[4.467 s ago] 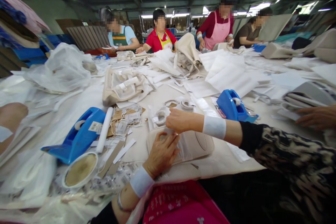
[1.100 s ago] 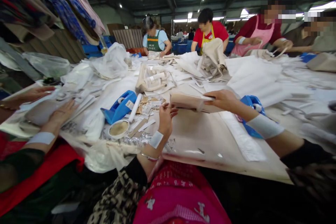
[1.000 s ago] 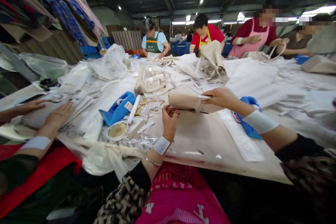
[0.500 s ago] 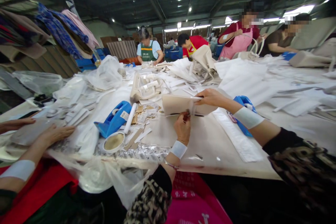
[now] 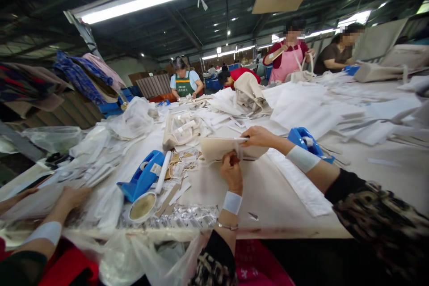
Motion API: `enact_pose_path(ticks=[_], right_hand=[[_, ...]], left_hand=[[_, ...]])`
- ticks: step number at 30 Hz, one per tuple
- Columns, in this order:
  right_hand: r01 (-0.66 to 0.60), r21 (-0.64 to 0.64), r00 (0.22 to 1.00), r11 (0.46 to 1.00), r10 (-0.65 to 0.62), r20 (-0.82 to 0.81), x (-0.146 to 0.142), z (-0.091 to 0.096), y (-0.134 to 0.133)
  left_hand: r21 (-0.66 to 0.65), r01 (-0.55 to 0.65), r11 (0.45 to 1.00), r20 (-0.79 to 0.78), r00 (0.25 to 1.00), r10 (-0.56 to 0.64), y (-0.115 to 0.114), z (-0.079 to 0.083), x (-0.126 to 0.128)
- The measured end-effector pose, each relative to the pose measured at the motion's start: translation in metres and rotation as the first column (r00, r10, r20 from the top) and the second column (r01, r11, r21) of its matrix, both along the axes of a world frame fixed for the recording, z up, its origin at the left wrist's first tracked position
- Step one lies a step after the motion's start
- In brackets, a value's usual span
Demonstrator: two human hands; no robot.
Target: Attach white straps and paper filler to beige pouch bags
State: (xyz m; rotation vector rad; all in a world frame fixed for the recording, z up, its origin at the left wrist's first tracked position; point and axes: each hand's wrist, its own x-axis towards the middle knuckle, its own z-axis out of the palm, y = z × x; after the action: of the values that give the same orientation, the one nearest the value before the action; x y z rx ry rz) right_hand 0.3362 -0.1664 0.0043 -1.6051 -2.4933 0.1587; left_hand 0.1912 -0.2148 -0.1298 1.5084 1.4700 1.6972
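A flat beige pouch (image 5: 217,148) is held on edge just above the table (image 5: 268,192). My right hand (image 5: 258,136) grips its top edge, fingers closed on it. My left hand (image 5: 232,171) is closed on the pouch's lower edge in a pinch; what sits between the fingertips is too small to make out. Both wrists wear white bands. A blue tape dispenser (image 5: 142,181) lies left of my left hand. A second blue dispenser (image 5: 306,140) sits behind my right forearm.
A tape roll with a tan core (image 5: 142,207), paper tags (image 5: 179,165) and foil strips (image 5: 187,220) lie by the left dispenser. A co-worker's hand (image 5: 70,196) presses white sheets at the left. Beige bags (image 5: 181,127) and white fabric cover the far table, where several people work.
The pouch was lifted off the table and turned on edge between both hands. My left hand slid right along its lower edge and closed into a pinch. The view tilted upward.
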Motion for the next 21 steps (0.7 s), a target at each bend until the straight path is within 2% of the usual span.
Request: enact_pose_path(ticks=[5,10,17,21], right_hand=[[0.001,-0.009,1.0,1.0,-0.001,0.001,0.0,0.002,0.001],[-0.001,-0.023,1.0,1.0,0.001,-0.003,0.001,0.003,0.003],[-0.018,-0.033,1.0,0.999,0.018,0.002,0.001,0.002,0.001],[-0.014,-0.026,1.0,1.0,0.014,0.002,0.001,-0.002,-0.001]], left_hand=[[0.064,0.075,0.995,-0.051,0.996,-0.072,-0.004,0.005,0.005],[0.092,0.107,0.99,-0.098,0.99,-0.098,-0.002,0.004,0.005],[0.098,0.103,0.99,-0.198,0.977,-0.082,0.002,-0.006,-0.018],[0.063,0.129,0.99,-0.224,0.968,-0.112,0.004,-0.009,-0.033]])
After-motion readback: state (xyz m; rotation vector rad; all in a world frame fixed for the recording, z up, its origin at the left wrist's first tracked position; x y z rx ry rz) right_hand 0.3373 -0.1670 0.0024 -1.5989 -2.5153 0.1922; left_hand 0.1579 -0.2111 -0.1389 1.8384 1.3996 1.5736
